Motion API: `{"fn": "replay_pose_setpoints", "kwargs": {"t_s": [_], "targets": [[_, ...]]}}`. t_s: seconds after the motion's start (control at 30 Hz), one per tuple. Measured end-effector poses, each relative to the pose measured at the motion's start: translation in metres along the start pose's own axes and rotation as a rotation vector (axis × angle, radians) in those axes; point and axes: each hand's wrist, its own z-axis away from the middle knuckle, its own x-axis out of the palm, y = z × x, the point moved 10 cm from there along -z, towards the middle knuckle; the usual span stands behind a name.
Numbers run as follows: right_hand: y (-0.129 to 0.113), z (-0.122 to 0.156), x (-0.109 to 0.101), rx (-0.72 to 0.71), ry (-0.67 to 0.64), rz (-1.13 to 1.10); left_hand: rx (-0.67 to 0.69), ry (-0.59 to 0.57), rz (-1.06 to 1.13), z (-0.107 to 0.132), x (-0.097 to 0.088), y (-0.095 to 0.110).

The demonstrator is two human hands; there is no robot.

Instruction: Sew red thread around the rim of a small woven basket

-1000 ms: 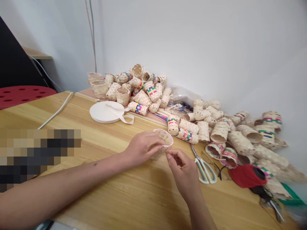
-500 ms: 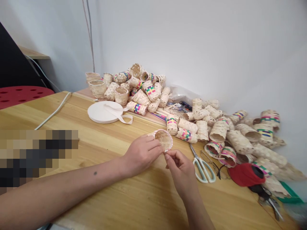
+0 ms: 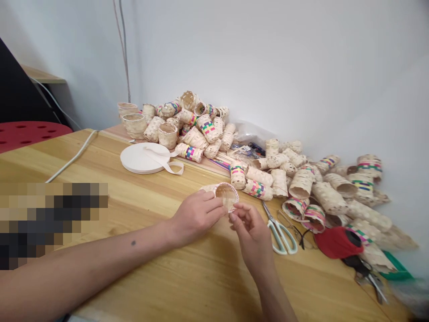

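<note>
A small woven basket (image 3: 227, 195) lies tilted on its side above the wooden table, its round mouth facing right and toward me. Red-and-white stitching runs along its rim. My left hand (image 3: 200, 213) is closed around the basket's near side and hides much of its body. At the rim's lower edge, my right hand (image 3: 250, 226) has thumb and fingertips pinched together. Whatever sits in that pinch is too small to make out. White-handled scissors (image 3: 280, 233) lie just right of my right hand.
Several woven baskets (image 3: 208, 129) are heaped along the wall, some with coloured bands. A roll of white ribbon (image 3: 142, 157) lies at the back left. A red cap-like thing (image 3: 335, 243), dark-handled scissors (image 3: 363, 270) and a green tray (image 3: 397, 268) are at the right. A white cable (image 3: 72, 157) crosses the left side.
The basket's mouth has turned slightly. My right fingers have come up closer to the rim, and my left hand keeps its hold. The whole view has shifted a little.
</note>
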Motion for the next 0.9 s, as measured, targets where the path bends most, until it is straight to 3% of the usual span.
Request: {"fn": "replay_pose_setpoints", "kwargs": {"t_s": [0.13,0.23,0.37,0.47,0.57,0.67,0.8,0.9], "targets": [[-0.035,-0.001,-0.013,-0.259,0.052,0.428,0.050,0.002,-0.020,0.000,0.000,0.005],[-0.037,-0.004,-0.004,-0.268,-0.044,0.493,0.084,-0.023,-0.028,0.000,0.002,0.010],[-0.025,-0.007,0.006,-0.113,-0.177,0.407,0.120,-0.050,-0.029,0.001,0.005,0.016],[-0.026,-0.006,0.007,-0.088,-0.200,0.361,0.112,-0.051,-0.018,0.002,0.005,0.016],[-0.037,-0.010,-0.007,-0.166,-0.064,0.349,0.115,-0.068,-0.001,0.001,0.007,0.018],[-0.046,-0.015,-0.029,-0.174,0.120,0.153,0.144,-0.085,0.034,0.001,0.008,0.021],[-0.064,-0.013,-0.026,-0.101,0.002,-0.190,0.046,-0.032,0.063,-0.003,0.000,0.004],[-0.095,0.007,-0.058,-0.227,0.122,-0.177,-0.018,-0.035,0.050,-0.004,-0.001,-0.009]]}}
